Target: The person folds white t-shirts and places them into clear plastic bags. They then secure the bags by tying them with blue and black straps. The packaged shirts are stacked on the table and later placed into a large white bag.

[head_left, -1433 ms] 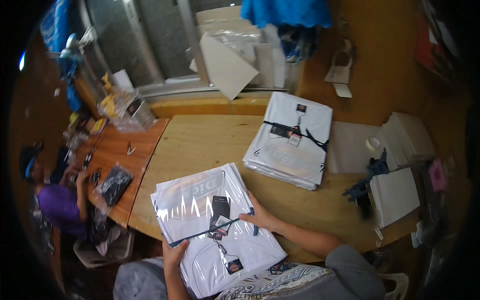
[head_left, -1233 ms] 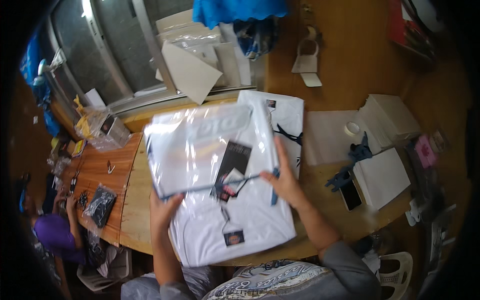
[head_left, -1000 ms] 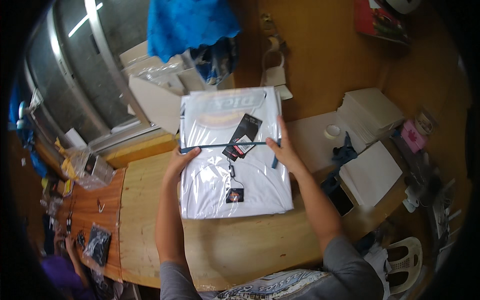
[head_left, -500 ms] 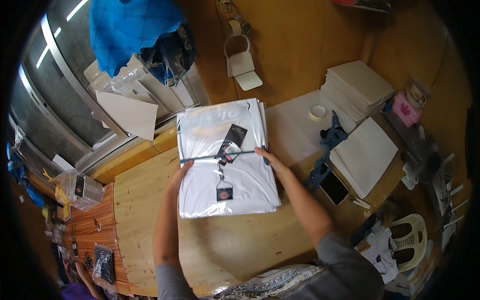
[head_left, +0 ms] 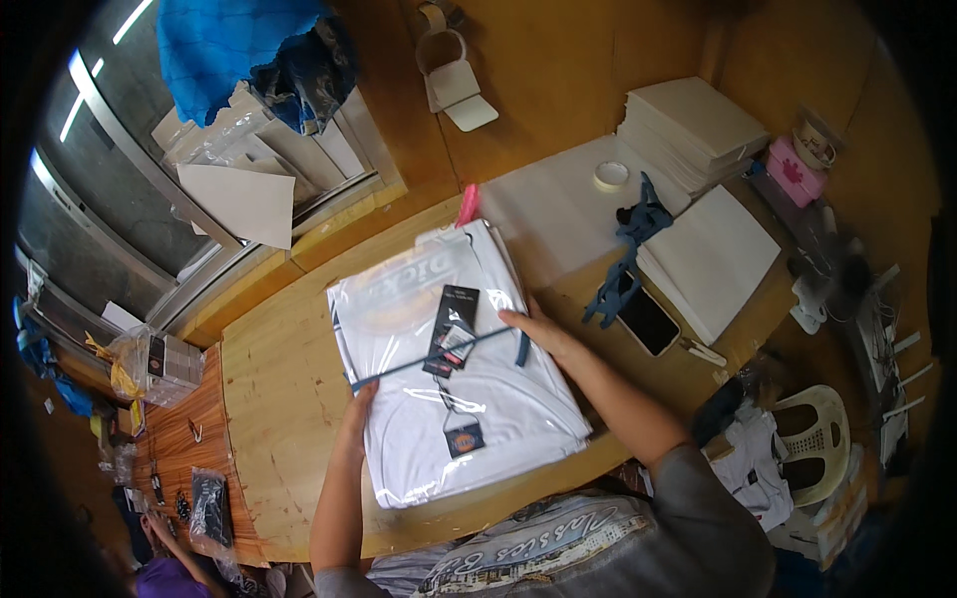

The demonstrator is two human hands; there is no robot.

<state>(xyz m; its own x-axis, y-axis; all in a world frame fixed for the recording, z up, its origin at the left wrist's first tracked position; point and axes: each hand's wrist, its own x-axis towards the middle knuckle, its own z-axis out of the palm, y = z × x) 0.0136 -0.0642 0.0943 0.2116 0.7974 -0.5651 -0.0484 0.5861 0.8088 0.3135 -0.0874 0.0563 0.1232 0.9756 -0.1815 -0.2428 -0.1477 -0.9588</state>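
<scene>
A stack of folded white shirts in clear plastic lies tilted over the wooden table, bound across its middle by a dark blue cloth strip. My left hand grips the stack's left side, just below the strip, its fingers partly hidden. At the right side my right hand holds the stack, thumb on top by the strip and the other fingers out of sight. Black hang tags and a small square label show on the top shirt. A pink object stands behind the stack's far edge.
To the right are blue cloth strips, a phone, white sheets, a tape roll and a stack of boards. At the lower left, a co-worker's arm is near a dark plastic-wrapped packet.
The stack has come nearer to me and turned a little, its near edge now lower. The pink object has come into sight behind it. Both hands keep their hold.
</scene>
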